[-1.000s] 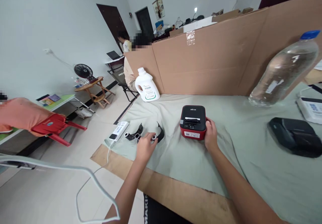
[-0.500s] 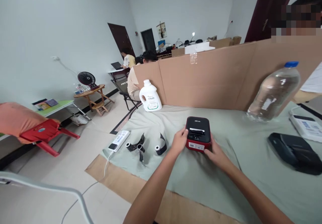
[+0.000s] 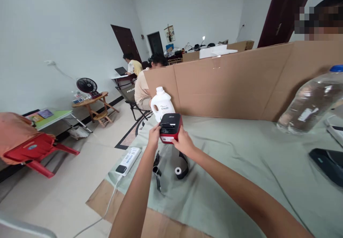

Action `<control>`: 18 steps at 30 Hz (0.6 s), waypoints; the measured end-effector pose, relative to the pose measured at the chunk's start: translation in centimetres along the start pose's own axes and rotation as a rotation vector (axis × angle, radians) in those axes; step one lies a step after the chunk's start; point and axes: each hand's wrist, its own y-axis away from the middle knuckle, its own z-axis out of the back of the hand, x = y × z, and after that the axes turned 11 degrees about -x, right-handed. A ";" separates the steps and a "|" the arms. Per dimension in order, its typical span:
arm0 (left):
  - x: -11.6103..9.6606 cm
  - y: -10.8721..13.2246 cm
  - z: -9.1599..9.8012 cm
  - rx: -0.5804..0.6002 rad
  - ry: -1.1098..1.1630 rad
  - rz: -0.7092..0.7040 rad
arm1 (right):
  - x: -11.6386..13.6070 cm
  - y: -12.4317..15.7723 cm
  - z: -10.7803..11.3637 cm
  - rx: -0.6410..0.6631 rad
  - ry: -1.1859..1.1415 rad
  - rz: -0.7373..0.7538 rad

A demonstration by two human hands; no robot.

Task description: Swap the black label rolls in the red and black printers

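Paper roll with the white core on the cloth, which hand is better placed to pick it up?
Probably the right. The right hand sits on the printer just above the roll; the left hand holds the printer's other side, farther from it.

We see bright, even light, faint soft shadows, strong wide-angle stretch at our edges, slight softness throughout

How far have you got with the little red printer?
Done: the red printer is up off the green cloth. In hand: left hand and right hand both hold it in the air. Left, maybe: the paper roll and black strips lie loose underneath.
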 end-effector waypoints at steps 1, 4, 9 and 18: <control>0.2 -1.3 0.7 -0.041 -0.011 0.023 | 0.7 -0.8 -1.5 0.057 0.068 -0.005; 1.5 -3.8 2.3 -0.091 -0.039 0.040 | 1.6 -2.3 -4.8 0.165 0.131 -0.040; 3.8 -5.0 2.5 -0.104 -0.072 0.038 | 0.5 -2.6 -7.4 0.213 0.130 -0.143; 2.6 -2.6 2.1 -0.239 -0.153 -0.067 | -2.2 -1.4 -2.2 0.131 0.031 -0.141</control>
